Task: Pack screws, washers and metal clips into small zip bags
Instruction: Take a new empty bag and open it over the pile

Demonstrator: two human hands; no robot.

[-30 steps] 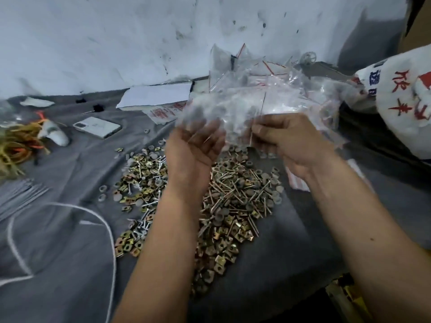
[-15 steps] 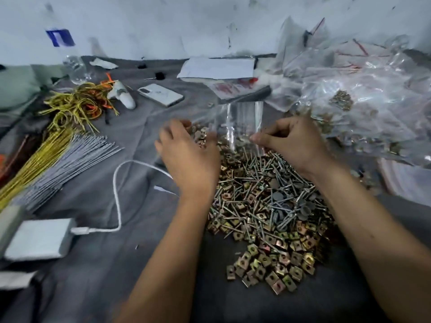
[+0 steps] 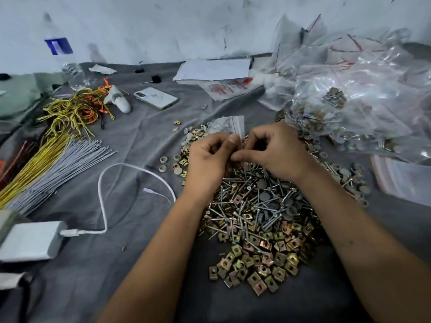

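Grey cloth (image 3: pixel 130 264) covers the whole work surface, with a stained white wall behind it. On the cloth in front of me lies a big heap: long screws (image 3: pixel 254 206) in the middle, brass-coloured metal clips (image 3: pixel 256 259) on the near side, and round washers (image 3: pixel 186 145) scattered on the far left edge. At the right sits a pile of filled bags (image 3: pixel 349 101); at the left I see bundles of wires (image 3: pixel 46 155), a white charger (image 3: pixel 30 241) with its cable, a phone (image 3: pixel 155 97) and a water bottle (image 3: pixel 67 64).

Both hands meet above the far side of the heap. My left hand (image 3: pixel 207 159) and right hand (image 3: pixel 272 152) each pinch the small zip bag (image 3: pixel 229 125) between thumb and bent fingers, and the bag stands up behind the knuckles with its red line visible. Whether it already holds any parts, I cannot tell; the plastic is too blurred.

I judge that the step in hand is opening the mouth of a fresh bag, before filling. The next move calls for pulling the two lips apart, then holding the bag in one hand while the other picks parts from the heap. Both forearms reach forward, wrists slightly raised over the screws, not resting on them.
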